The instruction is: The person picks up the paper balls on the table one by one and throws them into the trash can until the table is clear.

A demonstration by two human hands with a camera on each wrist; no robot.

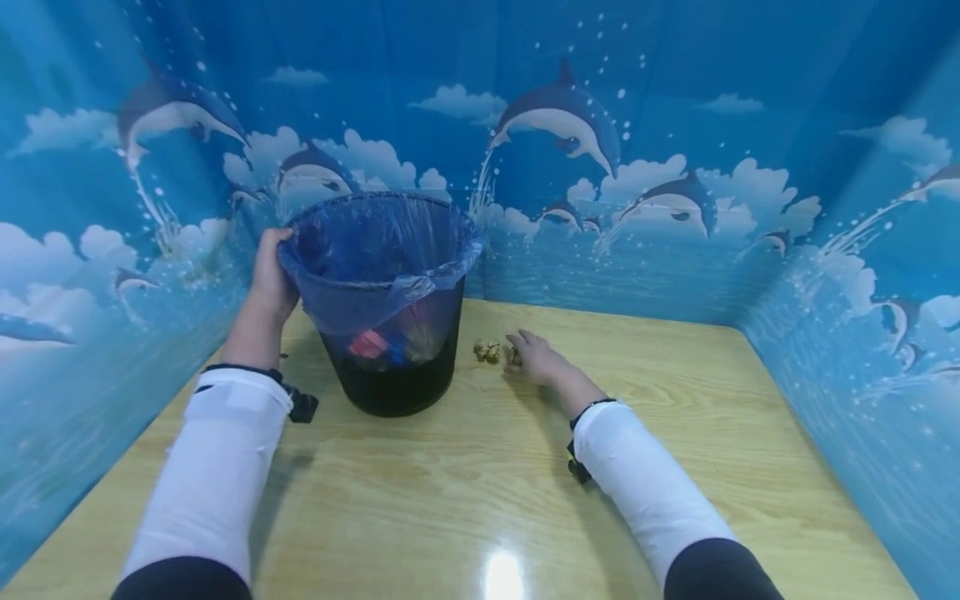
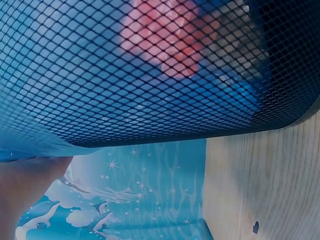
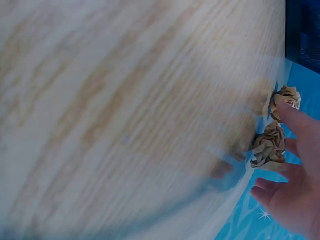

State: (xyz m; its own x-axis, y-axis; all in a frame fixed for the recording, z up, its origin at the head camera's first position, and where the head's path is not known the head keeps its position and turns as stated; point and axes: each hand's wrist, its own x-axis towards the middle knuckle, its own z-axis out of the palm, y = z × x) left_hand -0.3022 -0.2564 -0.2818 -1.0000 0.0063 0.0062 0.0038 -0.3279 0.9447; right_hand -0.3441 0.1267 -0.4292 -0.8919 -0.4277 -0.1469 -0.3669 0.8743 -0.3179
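My left hand (image 1: 272, 275) grips the left rim of a black mesh trash bin (image 1: 393, 387), which is lined with a translucent blue plastic bag (image 1: 442, 279). Through the mesh, pink-red crumpled material (image 2: 162, 35) shows inside the bin. To the right of the bin, my right hand (image 1: 542, 362) reaches low over the table at two crumpled brown paper balls. Its fingers spread around the nearer paper ball (image 3: 270, 145), with one fingertip overlapping the farther paper ball (image 3: 287, 102) in the right wrist view. The thumb stands apart from the nearer one.
A light wood-grain table (image 1: 420, 500) lies beneath everything. Blue curtains (image 1: 675, 275) printed with dolphins and clouds enclose it at the back and both sides. A small dark scrap (image 2: 256, 227) lies on the table left of the bin.
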